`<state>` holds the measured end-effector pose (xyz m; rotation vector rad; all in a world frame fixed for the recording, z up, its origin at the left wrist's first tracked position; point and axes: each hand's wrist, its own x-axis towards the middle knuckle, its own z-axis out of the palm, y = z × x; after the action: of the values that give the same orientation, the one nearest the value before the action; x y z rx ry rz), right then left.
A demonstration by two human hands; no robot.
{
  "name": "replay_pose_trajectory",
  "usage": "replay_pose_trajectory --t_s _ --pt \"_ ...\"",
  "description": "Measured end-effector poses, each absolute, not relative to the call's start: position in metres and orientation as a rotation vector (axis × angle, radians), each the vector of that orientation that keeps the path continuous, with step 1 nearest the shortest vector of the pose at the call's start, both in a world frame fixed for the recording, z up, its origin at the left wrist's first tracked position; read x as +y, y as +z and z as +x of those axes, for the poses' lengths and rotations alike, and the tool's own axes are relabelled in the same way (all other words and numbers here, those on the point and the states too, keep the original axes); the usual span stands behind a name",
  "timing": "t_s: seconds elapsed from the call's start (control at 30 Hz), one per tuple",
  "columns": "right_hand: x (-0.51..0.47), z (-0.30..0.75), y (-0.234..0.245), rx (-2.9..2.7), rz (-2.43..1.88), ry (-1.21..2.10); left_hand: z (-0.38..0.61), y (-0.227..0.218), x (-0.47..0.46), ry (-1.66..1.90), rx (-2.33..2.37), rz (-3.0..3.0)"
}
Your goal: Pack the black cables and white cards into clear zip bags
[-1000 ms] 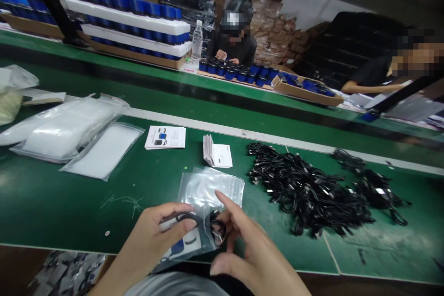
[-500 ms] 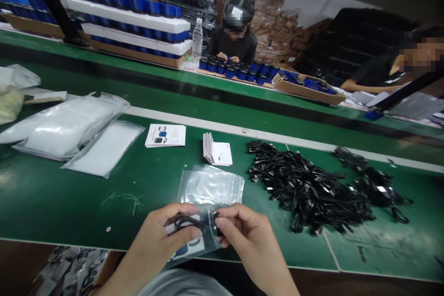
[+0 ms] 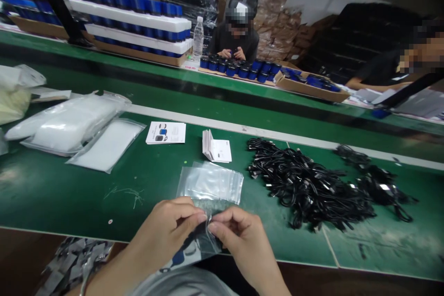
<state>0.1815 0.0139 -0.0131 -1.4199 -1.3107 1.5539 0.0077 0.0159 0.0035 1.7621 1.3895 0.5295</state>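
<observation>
Left hand (image 3: 173, 219) and right hand (image 3: 239, 231) pinch the clear bag (image 3: 201, 246); bag edge between them, running bodyward. Neither hand nearer.

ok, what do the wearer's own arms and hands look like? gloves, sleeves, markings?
Left hand and right hand: bare, no gloves, no rings or markings showing. Forearms are bare too, no sleeves in view. Grey clothing shows between them at the bottom edge.
</observation>
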Motion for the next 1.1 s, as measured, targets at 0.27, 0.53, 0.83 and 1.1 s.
replay_pose_trajectory --t_s 0.27,0.53,0.83,1.1 --pt "0.007 0.185 -0.007 -1.822 -1.113 1.084 0.019 0.002 0.012 0.753 1.487 1.627" --pt "0.013 0.186 -0.009 -1.797 -1.200 1.281 0.020 0.003 0.011 0.700 1.359 1.498" --pt "0.014 0.196 0.001 -1.705 -1.248 1.034 0.012 -0.001 0.014 0.952 1.482 1.169" --pt "0.016 0.189 0.003 -1.657 -1.177 1.070 0.023 0.003 0.006 1.263 1.540 1.051"
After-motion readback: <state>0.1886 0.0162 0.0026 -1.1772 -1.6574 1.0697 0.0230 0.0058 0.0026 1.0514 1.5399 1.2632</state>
